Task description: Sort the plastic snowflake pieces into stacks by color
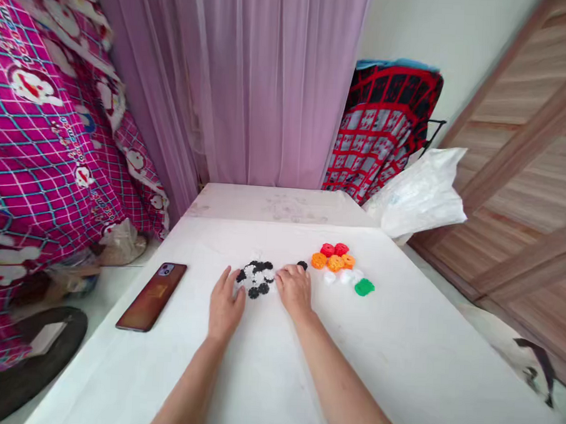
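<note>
A flat cluster of small black and white discs with notched edges [256,276] lies on the white table [351,365] between my hands. My left hand [226,300] rests at the cluster's left edge, fingers stretched and thumb apart, with nothing seen in it. At the right edge is my right hand [294,290], its fingers bent and close together near a white disc. What its fingertips hold, if anything, is hidden. Just beyond them sits a loose black disc [302,265].
To the right lie red pieces [327,249], orange pieces [336,263], white pieces [346,276] and a green piece [365,287]. A phone [152,297] lies on the left. A white plastic bag [419,193] stands by the far right edge, and a purple curtain [279,87] hangs behind.
</note>
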`<control>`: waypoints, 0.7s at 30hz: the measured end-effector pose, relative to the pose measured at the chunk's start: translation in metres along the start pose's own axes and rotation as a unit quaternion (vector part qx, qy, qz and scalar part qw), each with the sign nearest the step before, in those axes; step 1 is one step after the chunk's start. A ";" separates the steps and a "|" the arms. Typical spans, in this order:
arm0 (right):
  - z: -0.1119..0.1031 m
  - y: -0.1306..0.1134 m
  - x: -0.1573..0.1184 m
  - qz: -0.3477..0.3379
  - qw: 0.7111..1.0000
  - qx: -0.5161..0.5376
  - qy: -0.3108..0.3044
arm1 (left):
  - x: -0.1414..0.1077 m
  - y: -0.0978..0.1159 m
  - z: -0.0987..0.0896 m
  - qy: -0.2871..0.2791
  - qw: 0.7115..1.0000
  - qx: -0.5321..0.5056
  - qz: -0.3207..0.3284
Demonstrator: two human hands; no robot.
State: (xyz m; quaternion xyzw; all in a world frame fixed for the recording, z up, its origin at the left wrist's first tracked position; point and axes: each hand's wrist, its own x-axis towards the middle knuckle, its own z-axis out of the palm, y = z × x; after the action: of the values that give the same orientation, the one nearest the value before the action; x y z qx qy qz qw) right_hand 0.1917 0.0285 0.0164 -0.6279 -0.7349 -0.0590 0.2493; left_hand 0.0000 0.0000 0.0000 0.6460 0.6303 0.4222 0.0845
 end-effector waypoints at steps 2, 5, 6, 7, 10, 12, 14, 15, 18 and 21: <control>-0.001 0.001 0.000 0.009 1.000 -0.001 0.020 | -0.001 0.000 0.000 0.003 1.000 0.001 -0.002; -0.004 0.009 -0.002 0.040 0.997 0.019 0.066 | -0.002 -0.001 0.001 0.004 1.000 -0.006 -0.007; -0.005 0.014 -0.004 0.056 0.994 0.031 0.085 | -0.002 -0.002 0.001 0.004 1.000 -0.011 -0.010; -0.005 0.020 -0.006 0.076 0.991 0.048 0.104 | -0.002 -0.003 0.002 0.004 1.000 -0.016 -0.014; -0.007 0.040 -0.015 0.172 0.969 0.127 0.126 | -0.001 -0.006 0.003 0.013 0.999 -0.034 -0.035; -0.007 0.051 -0.020 0.246 0.946 0.179 0.111 | 0.001 -0.010 0.002 0.024 0.998 -0.043 -0.046; -0.007 0.057 -0.023 0.291 0.930 0.204 0.094 | 0.005 -0.016 0.000 0.035 0.998 -0.040 -0.042; -0.007 0.058 -0.024 0.299 0.928 0.203 0.090 | 0.007 -0.021 -0.003 0.038 0.998 -0.031 -0.036; -0.008 0.054 -0.024 0.286 0.939 0.173 0.085 | 0.012 -0.035 -0.013 0.036 0.999 0.005 -0.030; -0.011 0.048 -0.023 0.270 0.952 0.133 0.064 | 0.015 -0.047 -0.022 0.029 0.999 0.034 -0.030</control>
State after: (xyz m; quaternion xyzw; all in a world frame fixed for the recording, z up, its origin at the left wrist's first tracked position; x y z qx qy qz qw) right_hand 0.2428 0.0133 0.0043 -0.7587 -0.5217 0.0684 0.3840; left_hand -0.0515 0.0128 -0.0095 0.6172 0.6652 0.4164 0.0569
